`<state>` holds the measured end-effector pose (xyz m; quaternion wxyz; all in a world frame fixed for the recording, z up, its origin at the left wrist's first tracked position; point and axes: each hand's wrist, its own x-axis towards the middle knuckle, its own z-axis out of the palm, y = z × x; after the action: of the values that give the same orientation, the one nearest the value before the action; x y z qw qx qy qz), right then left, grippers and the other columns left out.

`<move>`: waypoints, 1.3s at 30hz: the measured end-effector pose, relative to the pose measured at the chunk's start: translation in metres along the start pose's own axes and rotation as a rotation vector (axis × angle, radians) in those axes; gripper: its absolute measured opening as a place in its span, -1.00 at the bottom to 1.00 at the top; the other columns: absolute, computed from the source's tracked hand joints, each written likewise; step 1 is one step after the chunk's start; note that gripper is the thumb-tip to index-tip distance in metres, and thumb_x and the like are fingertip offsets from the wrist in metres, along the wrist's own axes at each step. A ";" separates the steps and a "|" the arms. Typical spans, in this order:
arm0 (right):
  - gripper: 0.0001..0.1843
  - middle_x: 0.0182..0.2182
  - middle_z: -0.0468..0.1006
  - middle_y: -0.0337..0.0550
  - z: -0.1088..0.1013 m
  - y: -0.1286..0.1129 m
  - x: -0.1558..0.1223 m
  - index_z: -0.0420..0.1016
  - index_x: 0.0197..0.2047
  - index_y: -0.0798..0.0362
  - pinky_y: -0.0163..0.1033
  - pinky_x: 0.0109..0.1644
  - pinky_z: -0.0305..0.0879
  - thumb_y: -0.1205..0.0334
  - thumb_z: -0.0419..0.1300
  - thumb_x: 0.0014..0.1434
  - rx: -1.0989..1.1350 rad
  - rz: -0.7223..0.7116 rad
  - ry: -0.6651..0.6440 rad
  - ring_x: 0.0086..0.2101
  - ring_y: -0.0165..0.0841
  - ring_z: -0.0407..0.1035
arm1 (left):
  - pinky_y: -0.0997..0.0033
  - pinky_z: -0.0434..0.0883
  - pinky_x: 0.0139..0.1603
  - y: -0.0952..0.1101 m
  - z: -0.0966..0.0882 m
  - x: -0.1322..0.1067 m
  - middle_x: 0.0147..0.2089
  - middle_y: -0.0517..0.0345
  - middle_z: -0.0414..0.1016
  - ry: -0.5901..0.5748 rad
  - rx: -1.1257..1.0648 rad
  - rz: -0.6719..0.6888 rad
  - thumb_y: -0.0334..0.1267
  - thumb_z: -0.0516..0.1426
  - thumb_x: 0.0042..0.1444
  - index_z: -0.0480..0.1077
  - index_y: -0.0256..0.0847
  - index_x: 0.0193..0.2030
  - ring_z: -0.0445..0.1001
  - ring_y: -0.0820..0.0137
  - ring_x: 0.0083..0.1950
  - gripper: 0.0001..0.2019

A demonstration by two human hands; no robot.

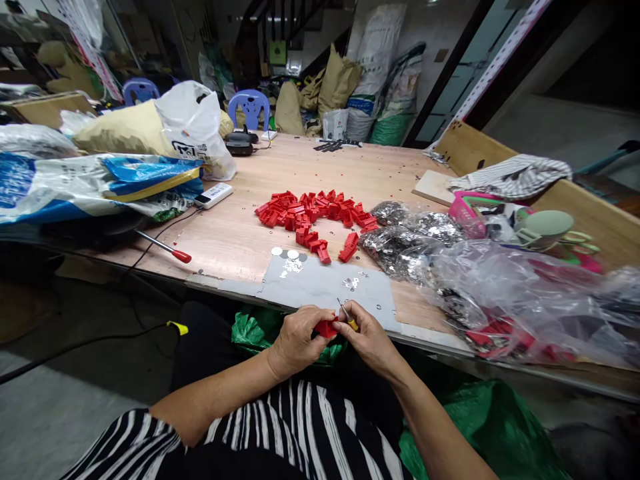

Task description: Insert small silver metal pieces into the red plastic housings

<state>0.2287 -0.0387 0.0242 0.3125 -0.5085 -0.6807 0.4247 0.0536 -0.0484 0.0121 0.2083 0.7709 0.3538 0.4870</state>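
Observation:
My left hand [299,339] is closed around a small red plastic piece [326,328] just below the table's front edge. My right hand [367,337] pinches a small screwdriver with a yellow handle [349,317], its metal tip pointing up beside the red piece. Both hands are close together over my lap. A pile of the same red plastic pieces [315,217] lies on the wooden table [240,233] beyond a grey mat [325,287] that carries small metal bits.
Clear bags of shiny metal parts [415,243] and red pieces [505,313] lie at the right. A red-handled screwdriver [165,248], a white remote [214,195], sacks and a white bag [193,123] sit at the left. A green bag [480,427] hangs below the table.

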 end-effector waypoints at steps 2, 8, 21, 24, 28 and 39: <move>-0.79 -0.45 0.25 -0.33 0.001 0.002 -0.002 0.21 -0.38 0.03 -0.32 -0.31 0.15 0.12 0.15 0.14 0.025 0.017 0.009 -0.41 -0.43 0.15 | 0.31 0.48 -0.12 0.000 0.000 -0.001 -0.21 0.06 0.57 -0.013 0.001 -0.022 -0.40 0.17 0.04 0.38 -0.19 -0.11 0.54 0.33 -0.17 -0.76; -0.66 -0.47 0.20 -0.36 0.002 0.003 -0.010 0.19 -0.27 0.01 -0.38 -0.49 0.02 -0.05 0.18 0.12 0.391 0.188 -0.121 -0.53 -0.51 0.05 | 0.32 0.48 -0.11 0.002 -0.003 -0.004 -0.18 0.05 0.57 -0.034 -0.064 -0.056 -0.38 0.17 0.05 0.39 -0.19 -0.10 0.55 0.33 -0.15 -0.76; -0.58 -0.54 0.11 -0.42 0.002 0.003 -0.021 0.21 -0.27 0.02 -0.39 -0.54 -0.21 0.00 0.32 0.00 0.743 0.267 -0.239 -0.58 -0.57 -0.11 | 0.26 0.46 0.02 0.003 -0.007 -0.009 -0.12 0.00 0.58 -0.089 -0.321 -0.089 -0.32 0.23 0.04 0.40 -0.20 -0.14 0.54 0.29 -0.05 -0.78; -0.57 -0.57 0.07 -0.44 0.001 0.001 -0.020 0.20 -0.29 0.02 -0.39 -0.55 -0.24 0.02 0.35 -0.04 0.761 0.268 -0.236 -0.60 -0.57 -0.14 | 0.15 0.41 0.11 -0.001 -0.007 -0.011 -0.14 0.01 0.60 -0.052 -0.361 -0.057 -0.30 0.26 0.01 0.39 -0.19 -0.14 0.54 0.26 -0.02 -0.75; -0.57 -0.56 0.08 -0.43 0.001 -0.002 -0.014 0.20 -0.29 0.01 -0.39 -0.54 -0.21 0.02 0.35 -0.04 0.734 0.241 -0.242 -0.59 -0.57 -0.12 | 0.04 0.32 0.20 -0.005 -0.007 -0.011 -0.13 0.03 0.60 -0.045 -0.399 -0.026 -0.31 0.27 0.01 0.37 -0.16 -0.14 0.55 0.26 -0.03 -0.74; -0.76 -0.37 0.45 -0.24 0.003 -0.023 0.052 0.40 -0.25 0.05 -0.30 -0.32 0.18 0.04 0.16 0.15 0.043 -0.025 -0.136 -0.41 -0.42 0.27 | 0.24 0.47 0.01 -0.017 -0.030 -0.016 -0.08 -0.01 0.56 0.117 -0.454 -0.405 -0.28 0.28 -0.01 0.40 -0.23 -0.12 0.54 0.28 -0.05 -0.71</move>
<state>0.2010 0.0078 0.0433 0.2816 -0.4628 -0.6975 0.4691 0.0164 -0.0495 0.0039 0.4471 0.5892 0.3939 0.5457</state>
